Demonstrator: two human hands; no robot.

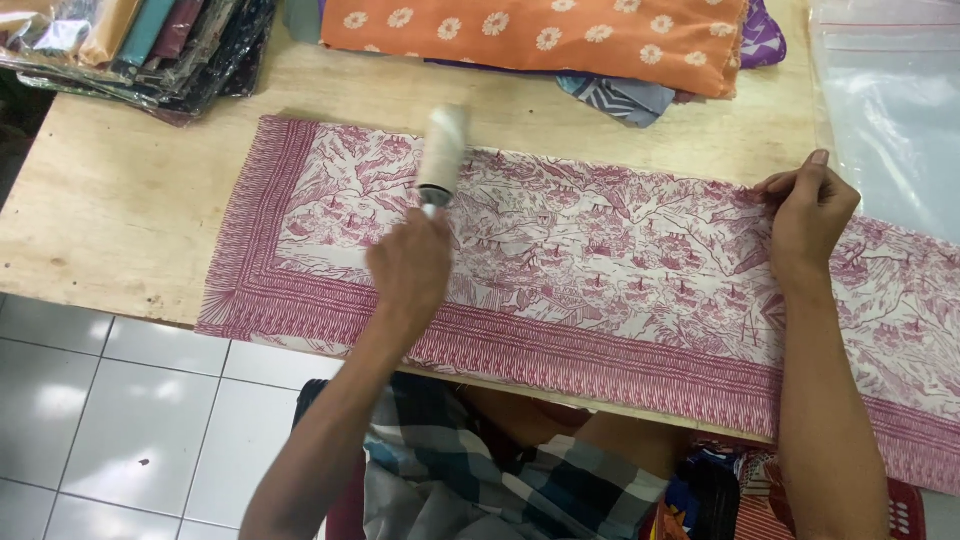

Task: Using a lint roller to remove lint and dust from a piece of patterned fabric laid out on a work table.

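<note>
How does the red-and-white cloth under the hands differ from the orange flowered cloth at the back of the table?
The red-and-white cloth lies spread flat in one long strip, its near edge overhanging the table; the orange flowered cloth sits folded on top of other fabrics. The first shows fine red line drawing with a striped border; the second, white daisies on plain orange. Both hands, the left hand with a lint roller and the right hand, are on the first; none touches the second. Both are printed fabric.

A small textile shop or garment packing room.

A bare plywood worktable (120, 210) stands over a white tiled floor (110, 400). Folded printed cloths, an orange daisy-patterned one (540, 35) on top, are stacked at its far edge beside a pile of plastic-wrapped fabrics (150, 45) and clear plastic bags (890, 110); a long pink-and-white patterned cloth (620, 270) lies spread across it.
</note>
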